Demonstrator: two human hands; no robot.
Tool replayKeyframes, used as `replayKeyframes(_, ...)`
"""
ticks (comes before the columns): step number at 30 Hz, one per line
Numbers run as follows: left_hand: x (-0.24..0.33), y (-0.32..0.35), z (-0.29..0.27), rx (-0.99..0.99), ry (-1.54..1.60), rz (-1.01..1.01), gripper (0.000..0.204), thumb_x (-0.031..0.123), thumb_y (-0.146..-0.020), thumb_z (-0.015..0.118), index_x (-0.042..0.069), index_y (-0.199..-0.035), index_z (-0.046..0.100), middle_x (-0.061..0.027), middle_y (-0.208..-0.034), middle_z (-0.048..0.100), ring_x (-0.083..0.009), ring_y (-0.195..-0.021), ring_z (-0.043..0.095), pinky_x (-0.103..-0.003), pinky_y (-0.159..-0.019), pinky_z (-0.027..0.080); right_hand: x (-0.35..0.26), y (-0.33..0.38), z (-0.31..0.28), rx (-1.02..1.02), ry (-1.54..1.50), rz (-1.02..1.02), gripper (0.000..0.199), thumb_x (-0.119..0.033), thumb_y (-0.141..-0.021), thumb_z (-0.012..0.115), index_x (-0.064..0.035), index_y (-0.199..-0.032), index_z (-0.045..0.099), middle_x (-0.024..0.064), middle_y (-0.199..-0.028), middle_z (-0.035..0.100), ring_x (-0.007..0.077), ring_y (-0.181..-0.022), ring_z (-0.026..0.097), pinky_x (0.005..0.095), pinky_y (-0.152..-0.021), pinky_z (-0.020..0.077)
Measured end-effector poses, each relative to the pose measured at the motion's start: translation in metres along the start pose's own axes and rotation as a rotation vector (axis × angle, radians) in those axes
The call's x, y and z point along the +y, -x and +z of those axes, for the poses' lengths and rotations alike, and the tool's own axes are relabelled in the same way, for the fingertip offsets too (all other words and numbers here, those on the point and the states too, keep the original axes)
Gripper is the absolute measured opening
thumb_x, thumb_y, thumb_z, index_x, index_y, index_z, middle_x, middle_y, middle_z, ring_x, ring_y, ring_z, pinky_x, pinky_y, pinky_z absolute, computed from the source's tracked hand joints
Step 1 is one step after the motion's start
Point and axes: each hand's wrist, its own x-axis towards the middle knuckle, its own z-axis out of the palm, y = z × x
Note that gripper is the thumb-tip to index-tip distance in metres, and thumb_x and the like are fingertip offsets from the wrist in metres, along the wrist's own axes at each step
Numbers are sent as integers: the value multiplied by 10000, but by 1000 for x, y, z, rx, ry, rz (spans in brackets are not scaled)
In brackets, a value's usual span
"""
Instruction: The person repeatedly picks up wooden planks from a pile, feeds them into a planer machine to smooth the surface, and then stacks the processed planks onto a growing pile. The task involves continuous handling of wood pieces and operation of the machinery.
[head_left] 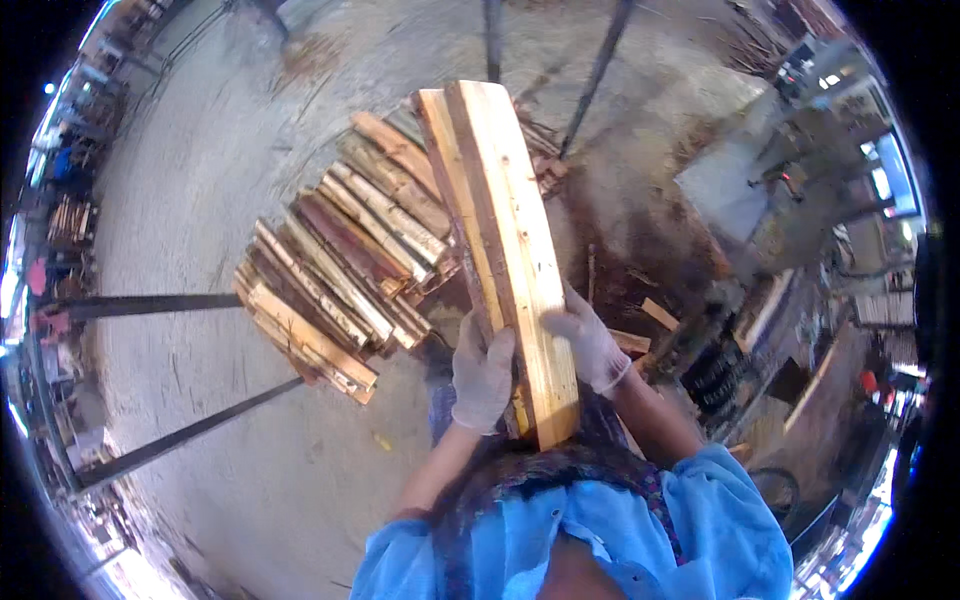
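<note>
Nearest is the wearer's light-blue, loose-sleeved shirt, and just in front of it the butt of a long, pale yellow wooden board with small dark knots hangs over the dark cloth at the waist. Against its left side lies a second, browner long wooden piece. The left hand, in a white knitted glove, grips the pair from the left, thumb up along the wood; the right hand, in a matching glove, clasps the pale board's right edge, its fingers partly hidden. Both hold near the lower end, so the far ends reach out unsupported: a loosened grip could let them dip, or let one piece slide along the other. The rough edges could snag the knit, and the butt could catch the cloth if pulled in close. Beyond, to the left, rows of bark-edged brown and tan slats lie side by side in a stack — their uneven, rounded surfaces could make a piece set down on them rock or roll. Farther out, dark straight bars stretch across the grey concrete floor.
</note>
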Motion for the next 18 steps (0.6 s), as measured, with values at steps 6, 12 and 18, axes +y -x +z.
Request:
replayKeyframes(6,48,-1,43,-272,-249,244,569,337,-1015,694,-11,-1447,565,-203,-1251,732,-327,-1139,719,-406,-996,545,-39,31,-20,292,-75,-84,710,-449,-1015,703,43,-1497,533,95,-1319,692,169,-1138,654,335,-995,547)
replayKeyframes(12,100,-6,62,-653,-235,331,709,341,-895,821,3,-1456,548,-244,-1248,717,-403,-1150,713,-465,-978,560,-32,62,-37,393,-79,-359,865,-583,-998,666,54,-1550,472,126,-1368,659,200,-1237,603,348,-1115,467)
replayKeyframes(18,152,12,80,-829,-592,425,703,312,-822,841,49,-1419,580,-254,-1284,671,-458,-1192,666,-526,-1015,540,-31,110,-36,572,-113,-223,791,-648,-1102,479,-2,-1559,488,139,-1414,668,216,-1261,637,373,-1176,441)
